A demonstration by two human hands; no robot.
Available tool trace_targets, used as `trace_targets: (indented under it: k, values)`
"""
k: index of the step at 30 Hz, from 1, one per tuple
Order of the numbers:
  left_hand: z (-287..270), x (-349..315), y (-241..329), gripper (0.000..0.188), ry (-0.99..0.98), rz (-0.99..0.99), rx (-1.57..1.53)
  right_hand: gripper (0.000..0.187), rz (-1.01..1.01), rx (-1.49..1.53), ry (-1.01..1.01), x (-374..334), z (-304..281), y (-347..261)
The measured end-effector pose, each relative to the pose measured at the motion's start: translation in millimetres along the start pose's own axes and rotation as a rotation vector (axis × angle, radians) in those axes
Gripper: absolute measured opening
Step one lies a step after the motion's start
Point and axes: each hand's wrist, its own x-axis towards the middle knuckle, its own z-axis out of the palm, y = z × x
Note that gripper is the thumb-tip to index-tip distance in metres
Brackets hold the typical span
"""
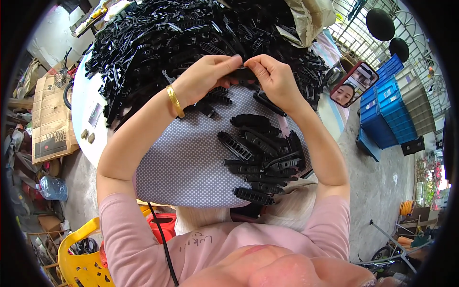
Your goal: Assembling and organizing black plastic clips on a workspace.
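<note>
My left hand (210,76), with a gold bangle at its wrist, and my right hand (273,79) meet over the near edge of a large heap of black plastic parts (158,38). Between their pinched fingertips is a small black plastic part (245,73), held by both; its exact kind is partly hidden by the fingers. Closer to me, on a grey-and-white patterned cloth (177,158), lies a loose group of elongated black slotted plastic pieces (253,195). A few more lie right under my hands.
The round white table (86,115) shows at the left of the heap. A phone (355,83) stands tilted on the right, near a paper bag (313,19). Blue crates (392,105) are stacked beyond. A yellow chair (79,258) is at lower left, cardboard (50,115) above it.
</note>
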Motion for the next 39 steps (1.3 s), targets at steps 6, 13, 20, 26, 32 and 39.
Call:
trace_targets:
  k: [6, 13, 20, 26, 32, 39]
  values:
    - [1, -3, 3, 0.034, -0.029, 0.215, 0.520, 0.027, -0.069, -0.203, 0.019, -5, 3, -14]
    - [-4, -5, 14, 0.035, -0.075, 0.363, 0.663, 0.051, -0.239, -0.145, -0.033, 0, -21, 4]
    - [0, -8, 10, 0.035, -0.023, 0.485, 0.957, 0.042, -0.028, -0.155, -0.198, 2, -19, -3]
    - [6, -12, 11, 0.029, 0.049, 0.699, 0.945, 0.032, -0.053, -0.188, -0.113, -2, -24, -20]
    - [16, -16, 8, 0.029, 0.049, 0.563, 0.798, 0.030, -0.058, 0.026, -0.197, 3, -41, -3]
    - [36, -28, -23, 0.034, -0.276, 0.623, 1.003, 0.024, 0.277, -0.146, -0.644, 9, -69, 12]
